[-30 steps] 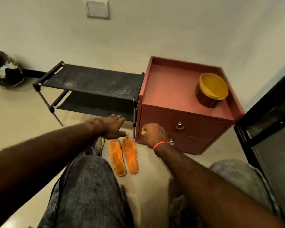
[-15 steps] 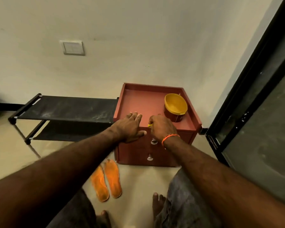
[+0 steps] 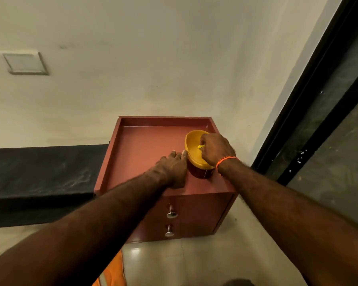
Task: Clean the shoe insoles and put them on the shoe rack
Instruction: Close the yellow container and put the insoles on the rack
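To wet the small yellow tool (image 3: 201,146) well: right grip (image 3: 216,149) closed on it over the yellow plastic bowl (image 3: 191,149), left grip (image 3: 174,169) open, steadying the bowl beside; orange foam insoles (image 3: 112,274) low on the floor, well below both grips.

No text, label, brand or number can be read on anything here

On the red cabinet (image 3: 145,153), the left hand (image 3: 174,170) rested against the side of a jar (image 3: 198,172) with a yellow lid (image 3: 193,147). The right hand (image 3: 216,150) pinched a small yellow object (image 3: 201,146) over the lid. An orange insole (image 3: 112,275) lay on the floor below.
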